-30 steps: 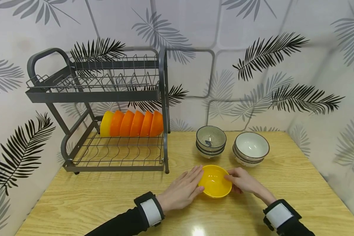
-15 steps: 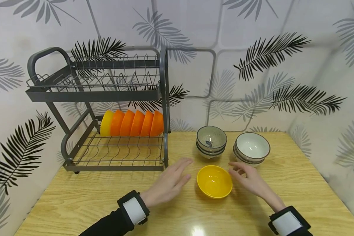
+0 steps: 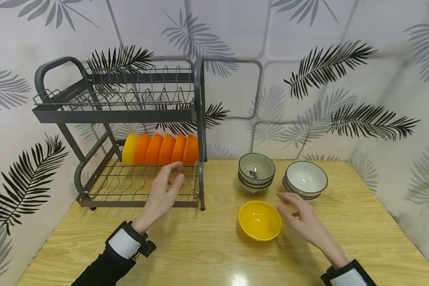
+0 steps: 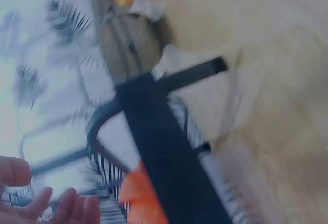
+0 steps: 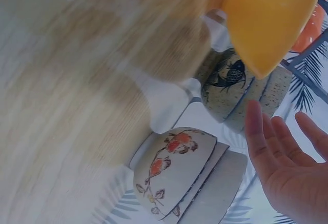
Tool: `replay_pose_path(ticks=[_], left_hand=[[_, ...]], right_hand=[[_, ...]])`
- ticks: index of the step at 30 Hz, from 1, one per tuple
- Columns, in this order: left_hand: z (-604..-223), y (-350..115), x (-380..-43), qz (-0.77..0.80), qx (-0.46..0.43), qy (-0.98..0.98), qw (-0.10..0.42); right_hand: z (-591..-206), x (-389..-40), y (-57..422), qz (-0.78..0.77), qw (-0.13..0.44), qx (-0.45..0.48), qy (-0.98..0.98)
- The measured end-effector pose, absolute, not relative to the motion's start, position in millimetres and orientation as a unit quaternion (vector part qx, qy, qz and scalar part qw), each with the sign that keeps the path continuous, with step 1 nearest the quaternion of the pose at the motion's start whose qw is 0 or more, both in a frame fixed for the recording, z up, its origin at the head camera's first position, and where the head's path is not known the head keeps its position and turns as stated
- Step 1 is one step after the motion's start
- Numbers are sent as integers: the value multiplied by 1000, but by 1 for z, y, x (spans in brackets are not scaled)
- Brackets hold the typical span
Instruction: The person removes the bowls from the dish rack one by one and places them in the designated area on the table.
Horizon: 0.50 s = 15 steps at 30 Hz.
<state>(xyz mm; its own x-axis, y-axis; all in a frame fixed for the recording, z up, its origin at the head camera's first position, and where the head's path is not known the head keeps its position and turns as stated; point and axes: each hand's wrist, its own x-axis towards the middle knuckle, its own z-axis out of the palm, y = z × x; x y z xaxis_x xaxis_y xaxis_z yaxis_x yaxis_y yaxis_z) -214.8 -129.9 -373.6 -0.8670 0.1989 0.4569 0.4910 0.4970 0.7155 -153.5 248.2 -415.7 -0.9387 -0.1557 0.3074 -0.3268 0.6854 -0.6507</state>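
A yellow bowl [image 3: 259, 220] stands upright on the table, with nothing in it. My right hand [image 3: 305, 220] is just to its right, fingers loosely bent and holding nothing. In the right wrist view that hand [image 5: 289, 170] shows below the yellow bowl [image 5: 274, 19]. My left hand [image 3: 161, 195], also bare, overlaps the front of the dish rack's lower shelf [image 3: 128, 204] in the head view. Its fingertips come up just below a row of several orange bowls [image 3: 167, 149], tipped on edge, with one yellow bowl [image 3: 128, 150] at the row's left end. The left wrist view is blurred.
Behind the yellow bowl stands a stack of grey speckled bowls [image 3: 256, 169]. Right of it is a stack of white bowls [image 3: 305, 176] with brown rims and a flower pattern. The rack's wire upper tier [image 3: 114, 115] overhangs the orange bowls. A patterned wall closes off the back.
Both hands have let go of the yellow bowl, which stays in place. My left hand has moved left and up to the rack; the right has drawn back slightly.
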Motion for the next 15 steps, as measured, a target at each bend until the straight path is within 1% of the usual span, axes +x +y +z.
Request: replay_pose_path(ticks=[6,9,15], left_hand=[[-355,-169,-231,-501,-99,-853,110],[-349,-186,-238,-521,-60,-846,95],[-341,-213,-256,-540,2,-837,94]], right_hand=[[-416,-148,245,389,123,137,-903],[-418,-145,243,392,132,141,-899],[-422,-139,243,384,170,160,-893]])
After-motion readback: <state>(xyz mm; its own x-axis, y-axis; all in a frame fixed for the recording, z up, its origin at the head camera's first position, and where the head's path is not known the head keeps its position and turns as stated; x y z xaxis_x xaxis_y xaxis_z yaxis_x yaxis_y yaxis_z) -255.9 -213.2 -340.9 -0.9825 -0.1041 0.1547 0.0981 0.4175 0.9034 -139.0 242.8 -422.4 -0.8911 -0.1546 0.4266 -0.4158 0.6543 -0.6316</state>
